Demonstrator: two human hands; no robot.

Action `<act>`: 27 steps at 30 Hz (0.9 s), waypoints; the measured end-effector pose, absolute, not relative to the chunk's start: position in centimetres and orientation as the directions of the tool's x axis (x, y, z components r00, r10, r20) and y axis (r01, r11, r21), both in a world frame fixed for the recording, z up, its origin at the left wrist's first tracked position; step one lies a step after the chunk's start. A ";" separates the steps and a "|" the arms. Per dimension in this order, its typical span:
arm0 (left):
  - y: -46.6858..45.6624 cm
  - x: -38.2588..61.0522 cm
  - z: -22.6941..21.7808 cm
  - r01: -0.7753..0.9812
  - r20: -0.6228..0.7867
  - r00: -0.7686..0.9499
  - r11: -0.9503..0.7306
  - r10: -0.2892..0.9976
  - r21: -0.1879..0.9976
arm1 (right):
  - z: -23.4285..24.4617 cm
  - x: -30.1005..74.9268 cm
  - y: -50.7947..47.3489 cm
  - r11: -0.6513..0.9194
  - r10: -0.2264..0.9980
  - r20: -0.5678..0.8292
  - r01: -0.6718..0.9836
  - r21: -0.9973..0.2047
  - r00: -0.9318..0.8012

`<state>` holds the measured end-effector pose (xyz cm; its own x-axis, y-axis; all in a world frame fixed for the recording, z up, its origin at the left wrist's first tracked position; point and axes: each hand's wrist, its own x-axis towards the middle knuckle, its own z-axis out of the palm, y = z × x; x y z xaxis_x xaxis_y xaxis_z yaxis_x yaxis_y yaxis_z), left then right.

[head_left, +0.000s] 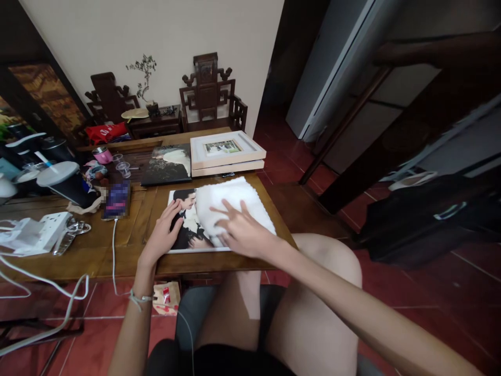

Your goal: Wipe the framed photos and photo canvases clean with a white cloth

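My right hand (240, 232) presses flat, fingers spread, on the white cloth (235, 201) over the photo print (187, 222) at the table's (117, 250) near edge. My open left hand (164, 230) steadies its left part, which I judge unwiped.

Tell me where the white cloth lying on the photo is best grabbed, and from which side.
Probably the scalloped right edge of the white cloth, pinched from the right. It lies flat on the photo, and the right hand presses its near part with spread fingers, so that edge is the free one. The left hand rests on the photo.
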<state>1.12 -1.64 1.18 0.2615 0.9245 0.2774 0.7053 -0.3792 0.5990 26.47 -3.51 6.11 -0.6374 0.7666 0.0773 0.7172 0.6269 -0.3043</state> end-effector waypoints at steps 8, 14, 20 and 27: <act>-1.7 1.1 1.1 0.702 0.293 0.245 -0.378 0.924 0.603 | 6.2 23.6 3.3 0.561 0.827 0.119 0.791 -0.244 -0.549; -1.6 1.3 1.0 0.695 0.299 0.205 -0.354 0.932 0.626 | 5.4 24.1 -5.4 0.627 0.769 0.088 0.720 -0.297 -0.633; -1.7 1.5 1.1 0.710 0.265 0.211 -0.334 0.941 0.620 | 4.9 24.7 -11.0 0.715 0.671 0.127 0.593 -0.371 -0.730; -1.5 1.0 0.6 0.701 0.285 0.231 -0.362 0.930 0.615 | 6.0 21.7 -2.3 0.612 0.775 0.060 0.723 -0.319 -0.629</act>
